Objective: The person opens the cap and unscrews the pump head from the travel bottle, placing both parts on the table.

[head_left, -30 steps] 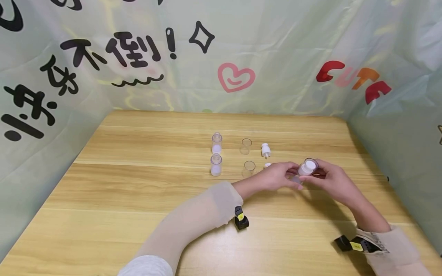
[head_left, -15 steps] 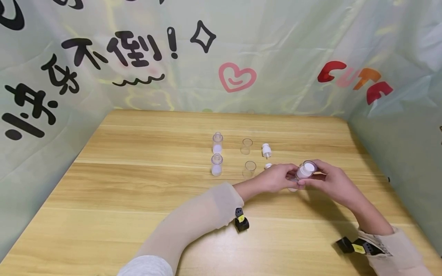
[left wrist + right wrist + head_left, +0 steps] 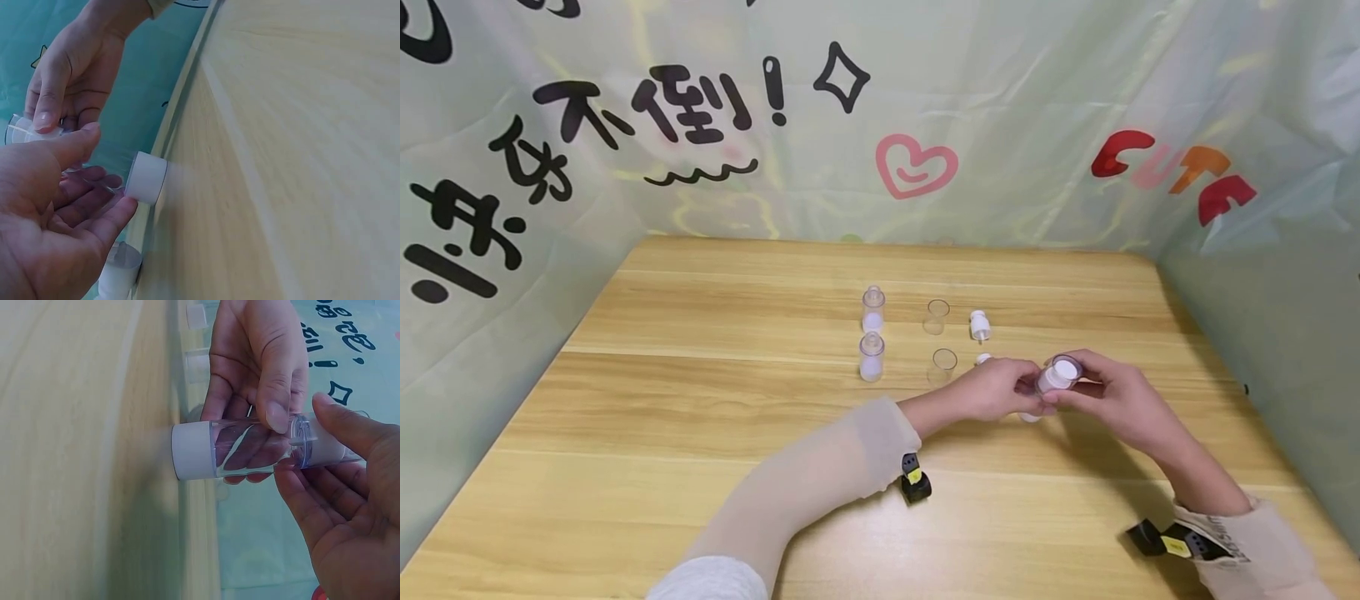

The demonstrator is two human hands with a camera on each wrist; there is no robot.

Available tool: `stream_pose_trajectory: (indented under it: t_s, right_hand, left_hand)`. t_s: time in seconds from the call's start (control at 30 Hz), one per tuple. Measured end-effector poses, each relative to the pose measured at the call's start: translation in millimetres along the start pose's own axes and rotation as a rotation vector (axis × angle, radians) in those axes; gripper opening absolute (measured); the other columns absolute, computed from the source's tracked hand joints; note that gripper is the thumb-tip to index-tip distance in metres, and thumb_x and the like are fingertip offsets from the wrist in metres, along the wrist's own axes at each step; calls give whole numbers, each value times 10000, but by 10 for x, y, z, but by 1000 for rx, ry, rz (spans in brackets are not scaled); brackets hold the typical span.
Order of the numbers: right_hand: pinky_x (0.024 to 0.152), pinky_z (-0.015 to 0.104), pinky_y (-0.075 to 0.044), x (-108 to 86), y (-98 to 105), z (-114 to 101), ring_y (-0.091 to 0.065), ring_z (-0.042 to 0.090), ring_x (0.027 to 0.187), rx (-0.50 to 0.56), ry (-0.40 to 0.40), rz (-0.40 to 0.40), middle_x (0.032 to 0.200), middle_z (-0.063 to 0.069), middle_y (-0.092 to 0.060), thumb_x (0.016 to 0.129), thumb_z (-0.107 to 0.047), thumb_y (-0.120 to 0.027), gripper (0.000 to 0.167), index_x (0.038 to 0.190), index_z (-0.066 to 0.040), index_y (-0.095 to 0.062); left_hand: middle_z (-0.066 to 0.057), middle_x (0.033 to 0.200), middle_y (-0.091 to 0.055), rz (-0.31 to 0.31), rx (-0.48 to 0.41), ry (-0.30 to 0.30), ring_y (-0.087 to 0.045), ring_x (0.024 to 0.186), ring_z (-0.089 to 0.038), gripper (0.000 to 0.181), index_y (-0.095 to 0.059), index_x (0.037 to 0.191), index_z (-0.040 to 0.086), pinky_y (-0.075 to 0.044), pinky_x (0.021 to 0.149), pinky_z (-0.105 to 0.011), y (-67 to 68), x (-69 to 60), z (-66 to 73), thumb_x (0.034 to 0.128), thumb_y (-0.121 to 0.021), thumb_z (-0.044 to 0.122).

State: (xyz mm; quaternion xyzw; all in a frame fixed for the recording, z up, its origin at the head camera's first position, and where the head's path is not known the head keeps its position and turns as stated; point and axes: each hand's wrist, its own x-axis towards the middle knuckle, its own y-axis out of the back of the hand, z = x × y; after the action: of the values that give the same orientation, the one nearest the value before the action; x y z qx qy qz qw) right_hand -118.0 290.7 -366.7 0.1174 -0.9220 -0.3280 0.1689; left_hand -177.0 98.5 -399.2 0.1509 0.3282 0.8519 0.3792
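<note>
A clear bottle (image 3: pixel 250 447) with a white base (image 3: pixel 192 450) is held between both hands, tilted just above the table. My left hand (image 3: pixel 1000 387) grips its transparent body, fingers curled behind and thumb across the front in the right wrist view. At the bottle's upper end sits a white pump top (image 3: pixel 1060 372), with a clear cylinder around it. The right hand (image 3: pixel 1116 392) pinches this end between thumb and fingers. In the left wrist view, the left palm (image 3: pixel 56 219) hides much of the bottle, while its base (image 3: pixel 147 178) sticks out.
Two clear bottles (image 3: pixel 872 358) with whitish lower parts stand left of the hands. Two clear cup-shaped caps (image 3: pixel 936 317) are beside them. A white pump head (image 3: pixel 980 325) stands behind the left hand, with another partly hidden. Printed sheeting (image 3: pixel 1000 108) encloses the wooden table (image 3: pixel 700 400).
Both hands have shifted slightly left and down with the bottle. Its white base has come into view beneath the left hand. The other bottles, caps and pump heads stay put.
</note>
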Motion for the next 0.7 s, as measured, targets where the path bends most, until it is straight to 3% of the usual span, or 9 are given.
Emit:
stream_pose_trajectory:
  t_s: [0.47,0.7]
  right_hand:
    - [805,191,-550,10,-105,-104,-622,34,944,39,29,-48,1038,111,-645,832,18,-752,324,1136,11,-640]
    - [801,206,-556,34,-189,-170,-634,57,928,53,55,-57,1027,89,-655,813,13,-769,325,1116,-1,-652]
  left_hand:
    - [57,1002,-696,-20,-10,-43,-596,852,44,254,-645,1089,88,-461,736,-54,63,-181,-71,916,-716,260]
    - [98,926,-664,-7,32,-69,-574,822,40,235,-652,1062,107,-451,727,-61,100,-296,-129,911,-719,273]
